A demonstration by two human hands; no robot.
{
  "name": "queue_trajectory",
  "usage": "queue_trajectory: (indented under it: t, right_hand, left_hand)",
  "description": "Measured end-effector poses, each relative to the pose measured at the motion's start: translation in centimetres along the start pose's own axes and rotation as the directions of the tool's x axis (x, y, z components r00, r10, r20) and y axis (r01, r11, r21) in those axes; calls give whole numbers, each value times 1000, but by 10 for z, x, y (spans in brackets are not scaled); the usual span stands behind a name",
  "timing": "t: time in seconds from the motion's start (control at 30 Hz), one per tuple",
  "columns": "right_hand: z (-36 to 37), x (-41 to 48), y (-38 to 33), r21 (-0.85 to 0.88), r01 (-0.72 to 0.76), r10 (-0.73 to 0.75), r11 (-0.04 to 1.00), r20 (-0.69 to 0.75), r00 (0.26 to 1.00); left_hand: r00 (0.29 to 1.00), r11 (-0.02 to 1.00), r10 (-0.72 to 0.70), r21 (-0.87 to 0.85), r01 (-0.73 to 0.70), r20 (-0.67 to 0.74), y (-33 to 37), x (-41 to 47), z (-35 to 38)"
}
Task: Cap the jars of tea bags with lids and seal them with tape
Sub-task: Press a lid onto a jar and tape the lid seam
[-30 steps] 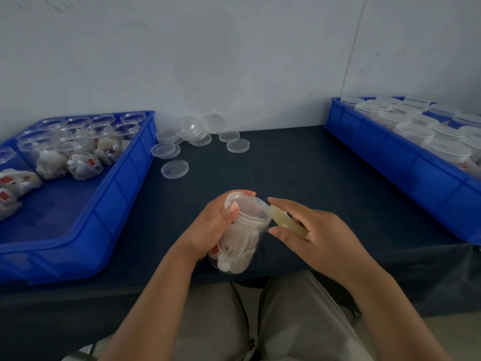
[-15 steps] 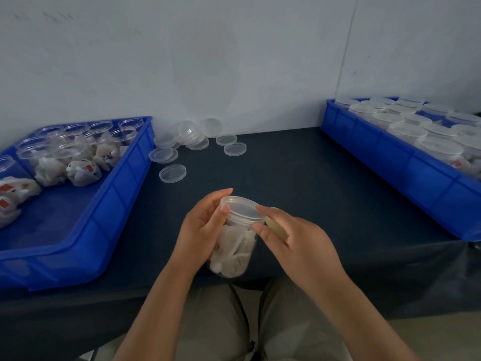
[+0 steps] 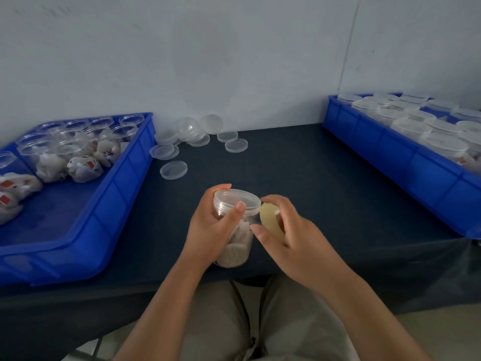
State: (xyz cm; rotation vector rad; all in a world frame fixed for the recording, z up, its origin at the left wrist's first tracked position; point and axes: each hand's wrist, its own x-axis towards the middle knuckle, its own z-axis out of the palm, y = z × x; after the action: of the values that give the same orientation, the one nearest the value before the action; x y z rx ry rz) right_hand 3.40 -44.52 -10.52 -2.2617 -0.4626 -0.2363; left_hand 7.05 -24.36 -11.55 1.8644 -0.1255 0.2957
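At the near edge of the dark blue worktop (image 3: 325, 191), a clear round plastic jar of white tea bags (image 3: 234, 246) is held in the left hand (image 3: 208, 230). The fingers are curled round the jar's wall and the thumb is laid against the rim of the clear plastic lid (image 3: 234, 199), which is seated on the jar's mouth. The jar is tilted slightly. Whether its base rests on the worktop cannot be determined.

A yellowish translucent roll of tape (image 3: 270, 222) is gripped in the right hand (image 3: 299, 243), with the fingers bent round it. The roll is held just beside the lid's right edge. The right thumb tip is close to the jar wall; contact cannot be confirmed.

To the left, a blue plastic tray (image 3: 109, 204) is noted, with open clear jars (image 3: 49, 162) of tea bags grouped at its far end. Loose clear round lids (image 3: 235, 145) are scattered on the worktop near the wall, and a single lid (image 3: 173, 170) lies apart, nearer the hands. To the right, a second blue plastic tray (image 3: 377, 144) is filled with capped jars (image 3: 411, 126).
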Motion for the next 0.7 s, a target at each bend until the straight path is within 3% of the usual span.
queue_trajectory:
  t: [0.33,0.57,0.7]
  right_hand:
    - [-35,5,19,-120,86,-62,989,186,981]
    - [-25,10,28,-106,13,-1,994,112,994]
    - [-17,8,24,-139,-6,11,990,36,999]
  left_hand:
    - [974,998,-8,-59,22,225,-2,16,-7]
    - [951,999,43,-42,-31,308,0,17,-9]
    - [959,998,58,8,-63,278,-1,12,-5]
